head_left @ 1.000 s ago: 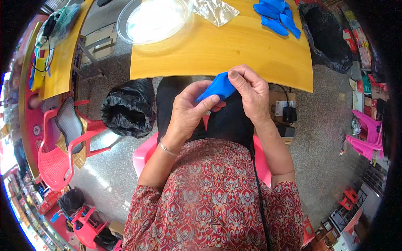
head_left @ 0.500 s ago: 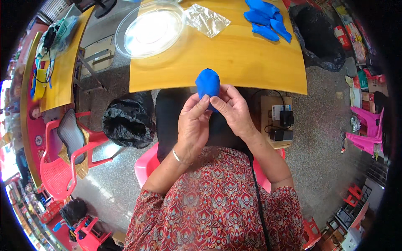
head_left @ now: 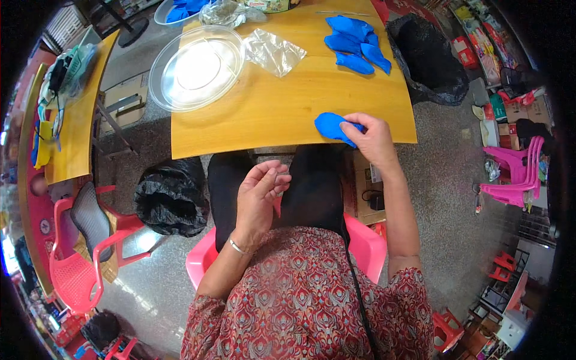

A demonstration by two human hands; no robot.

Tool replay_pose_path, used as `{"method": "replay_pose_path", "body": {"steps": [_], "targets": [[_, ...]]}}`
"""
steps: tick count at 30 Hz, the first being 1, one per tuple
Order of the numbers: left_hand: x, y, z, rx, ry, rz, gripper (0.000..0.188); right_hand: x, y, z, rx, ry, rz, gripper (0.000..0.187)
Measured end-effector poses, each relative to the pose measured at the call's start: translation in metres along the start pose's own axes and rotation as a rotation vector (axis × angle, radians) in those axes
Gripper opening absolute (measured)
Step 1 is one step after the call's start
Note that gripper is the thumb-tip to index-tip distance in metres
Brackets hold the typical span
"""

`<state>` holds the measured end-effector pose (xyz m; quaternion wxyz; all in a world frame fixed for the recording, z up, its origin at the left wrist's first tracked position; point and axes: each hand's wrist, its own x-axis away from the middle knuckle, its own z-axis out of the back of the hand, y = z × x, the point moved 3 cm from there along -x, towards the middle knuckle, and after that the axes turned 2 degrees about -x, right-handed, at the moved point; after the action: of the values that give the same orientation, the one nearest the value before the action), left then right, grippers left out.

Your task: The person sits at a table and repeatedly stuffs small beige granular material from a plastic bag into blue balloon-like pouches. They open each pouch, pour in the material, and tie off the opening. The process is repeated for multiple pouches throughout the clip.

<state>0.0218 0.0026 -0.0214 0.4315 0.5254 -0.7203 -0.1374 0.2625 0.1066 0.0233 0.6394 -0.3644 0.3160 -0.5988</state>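
Gripping the blue piece [head_left: 332,126], the right hand [head_left: 373,141] is out over the table [head_left: 270,123], seen from the head camera; take the clock from the table's middle. Thumb on top, fingers closed on its near end, and that piece sits between 4 and 5 o'clock, just by the front edge! Can't tell whether it rests on the wood. The right forearm slants up from 5 o'clock, wrist bent inward. And the left hand [head_left: 258,193]? Short of the edge at half past 6, above the lap, fingers loosely curled, thumb near the fingertips; can't tell if they pinch anything.

Now the room: a broad band of wood runs from piece to blue pile [head_left: 343,45] at 2 o'clock. Clear dish [head_left: 198,71] over at 9, overhanging the left edge, plastic sheet [head_left: 275,51] beside it at 11. Beyond the right edge, a black bag [head_left: 447,89] at 3; another bag [head_left: 171,183] below, between 7 and 8.
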Motion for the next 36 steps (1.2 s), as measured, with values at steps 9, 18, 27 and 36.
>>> {"method": "replay_pose_path", "body": {"steps": [9, 18, 27, 36], "targets": [[-0.002, 0.009, 0.002, -0.007, -0.005, -0.030, 0.022, -0.015, 0.002, -0.007, -0.072, -0.021, -0.016, 0.022], [-0.028, 0.020, -0.028, -0.202, -0.034, -0.202, 0.033, 0.000, -0.011, -0.003, -0.409, -0.196, -0.109, 0.019], [-0.044, 0.030, -0.043, -0.204, -0.331, 0.058, 0.025, 0.004, -0.035, -0.014, -0.515, -0.216, -0.031, 0.027], [-0.030, 0.038, -0.041, -0.169, -0.205, -0.011, 0.024, 0.018, -0.035, -0.043, -0.756, -0.159, -0.127, 0.032]]}}
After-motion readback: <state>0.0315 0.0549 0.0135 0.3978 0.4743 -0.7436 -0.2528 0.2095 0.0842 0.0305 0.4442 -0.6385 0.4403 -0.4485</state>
